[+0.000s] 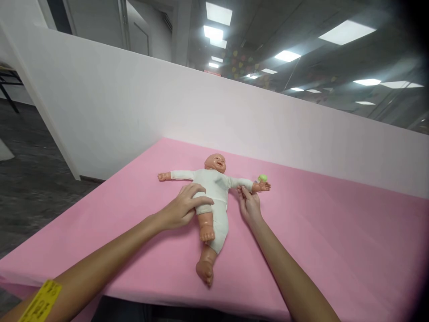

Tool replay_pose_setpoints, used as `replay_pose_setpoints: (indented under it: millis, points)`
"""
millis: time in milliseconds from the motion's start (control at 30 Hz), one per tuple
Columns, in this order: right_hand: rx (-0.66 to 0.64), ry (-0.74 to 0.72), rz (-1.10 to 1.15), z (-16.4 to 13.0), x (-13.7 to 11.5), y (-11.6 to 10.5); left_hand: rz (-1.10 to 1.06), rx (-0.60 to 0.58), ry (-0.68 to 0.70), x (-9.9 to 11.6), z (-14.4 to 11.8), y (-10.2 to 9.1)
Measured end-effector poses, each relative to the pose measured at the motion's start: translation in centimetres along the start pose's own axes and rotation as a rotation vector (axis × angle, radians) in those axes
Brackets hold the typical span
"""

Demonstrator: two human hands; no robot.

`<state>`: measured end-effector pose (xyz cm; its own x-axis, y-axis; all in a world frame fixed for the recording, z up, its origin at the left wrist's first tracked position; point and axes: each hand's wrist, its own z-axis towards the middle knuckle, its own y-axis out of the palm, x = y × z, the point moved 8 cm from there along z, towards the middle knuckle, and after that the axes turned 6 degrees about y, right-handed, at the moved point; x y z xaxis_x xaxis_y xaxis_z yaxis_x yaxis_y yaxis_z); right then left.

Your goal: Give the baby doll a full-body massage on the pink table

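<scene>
A baby doll [217, 183] with a white cloth body lies on its back, its head toward the far wall and both arms spread. My left hand [184, 205] is closed round the doll's raised, bent leg, fingers over the thigh. Below that leg the doll's other leg stretches toward the table's near edge. My right hand [250, 205], palm turned up, has its fingertips and thumb closed at the doll's outstretched arm near the wrist. Just behind the doll's hand sits a small light-green object [262, 178], partly hidden; its kind is unclear.
Pink cloth covers the table [318, 232]. A white partition [234, 116] runs along its far side and another stands to the left. Dark floor [33, 179] shows beyond the left edge. A yellow label [42, 302] is on my left forearm.
</scene>
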<state>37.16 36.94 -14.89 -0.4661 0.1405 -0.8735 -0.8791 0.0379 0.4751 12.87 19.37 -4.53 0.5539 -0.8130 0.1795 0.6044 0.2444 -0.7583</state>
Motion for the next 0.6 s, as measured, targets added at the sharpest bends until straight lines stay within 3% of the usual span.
replay_pose_setpoints:
  millis: [167,367,600]
  points:
    - [-0.004,-0.025,-0.028,-0.7,-0.4,0.8,0.008,0.033,-0.109,-0.2,2.0,-0.2]
    - [-0.092,-0.156,-0.29,-2.5,-1.8,2.7,0.091,0.082,-0.126,-0.2,2.6,0.4]
    - [-0.362,-0.488,-0.675,-5.0,-2.9,5.7,0.147,0.132,-0.2,-0.7,2.4,1.3]
